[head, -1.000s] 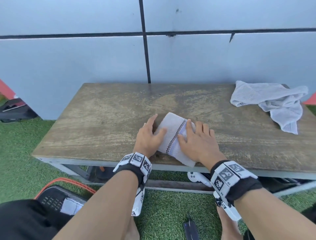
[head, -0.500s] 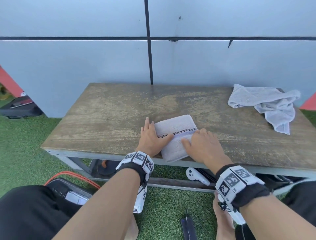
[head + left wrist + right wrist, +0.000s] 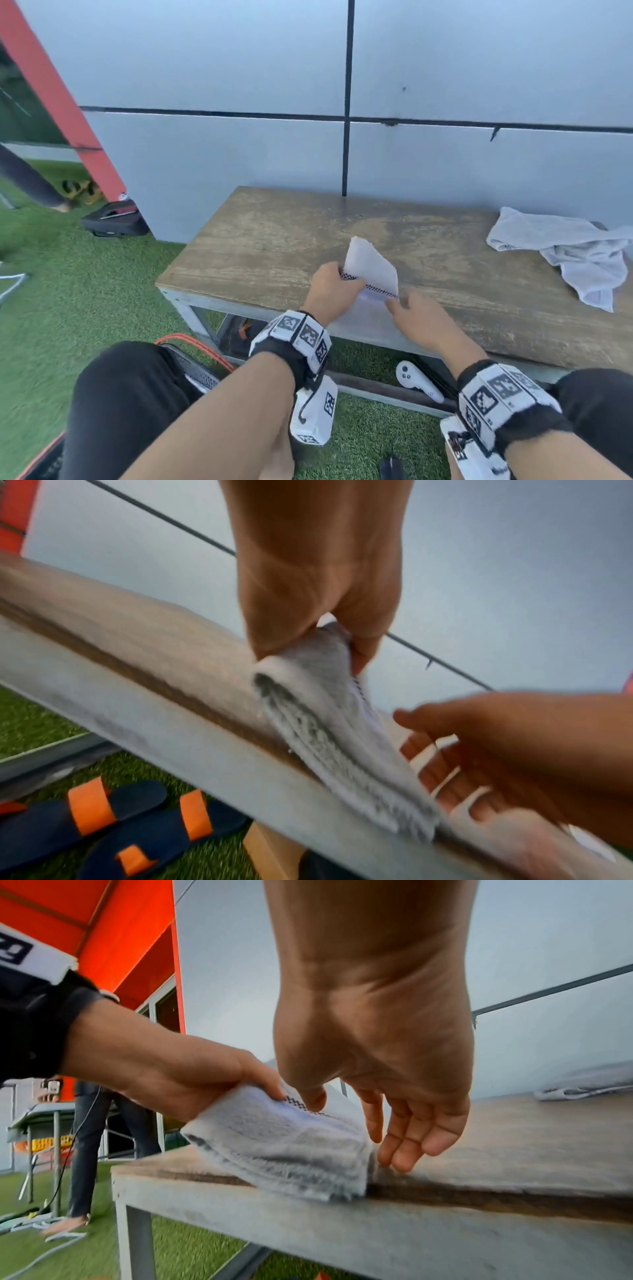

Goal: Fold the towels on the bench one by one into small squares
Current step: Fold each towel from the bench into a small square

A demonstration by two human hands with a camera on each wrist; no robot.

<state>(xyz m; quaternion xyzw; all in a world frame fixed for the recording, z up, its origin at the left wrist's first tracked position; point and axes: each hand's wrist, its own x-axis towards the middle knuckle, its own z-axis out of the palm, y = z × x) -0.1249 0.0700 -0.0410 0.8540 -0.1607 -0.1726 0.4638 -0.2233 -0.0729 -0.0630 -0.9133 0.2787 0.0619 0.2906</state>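
A folded white towel [image 3: 371,270] with a black checked stripe is tilted up off the wooden bench [image 3: 274,246] near its front edge. My left hand [image 3: 330,289] grips the towel's left side between thumb and fingers, seen close in the left wrist view on the towel [image 3: 329,723]. My right hand [image 3: 416,317] is open just right of the towel, its fingers [image 3: 404,1139] straight and close to the towel's [image 3: 291,1150] right edge. A second, crumpled white towel [image 3: 575,253] lies at the bench's far right.
A grey panelled wall [image 3: 445,85] stands behind the bench. Sandals [image 3: 113,829] and a white controller [image 3: 416,380] lie under the bench on green turf. A black bag [image 3: 114,219] sits at the left. A standing person's legs [image 3: 89,1150] are at the left.
The folded towel lay flat under both hands; now my left hand has lifted its left side up off the bench. My right hand has come off it. My view swung left.
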